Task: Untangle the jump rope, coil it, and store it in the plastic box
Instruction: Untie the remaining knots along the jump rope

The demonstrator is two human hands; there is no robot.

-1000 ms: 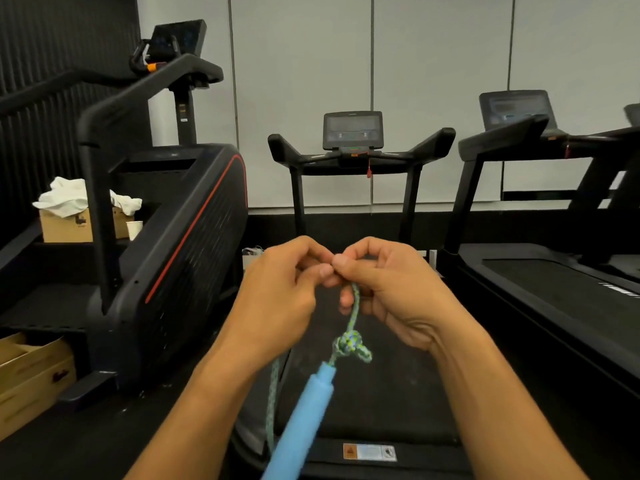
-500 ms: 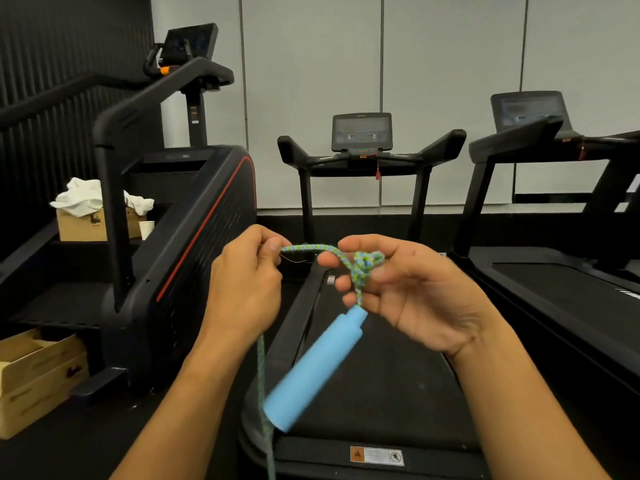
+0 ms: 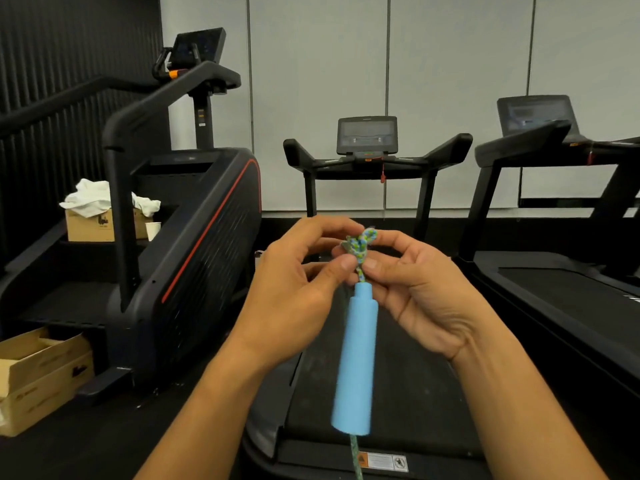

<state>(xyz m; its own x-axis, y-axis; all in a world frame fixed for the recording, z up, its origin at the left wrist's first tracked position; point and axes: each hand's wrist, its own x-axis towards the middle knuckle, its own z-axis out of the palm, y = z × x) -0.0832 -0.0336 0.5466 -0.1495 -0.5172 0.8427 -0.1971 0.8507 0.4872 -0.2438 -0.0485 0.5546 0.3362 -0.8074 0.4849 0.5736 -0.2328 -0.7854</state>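
A green-and-blue braided jump rope has a tight knot (image 3: 360,244) just above its light blue foam handle (image 3: 356,362). The handle hangs straight down between my hands, and a length of rope (image 3: 355,457) trails below it out of view. My left hand (image 3: 298,289) pinches the rope under the knot with thumb and fingers. My right hand (image 3: 415,289) pinches the knot from the right side with thumb and forefinger. No plastic box is in view.
A treadmill (image 3: 367,161) stands straight ahead, another treadmill (image 3: 561,271) to the right, and a stair-climber machine (image 3: 180,237) to the left. Cardboard boxes (image 3: 38,375) sit on the floor at the lower left; another box with white cloth (image 3: 100,216) is behind.
My hands came together on the knot, and the rope span stretched between them is gone. The handle swung from tilted to hanging straight down.
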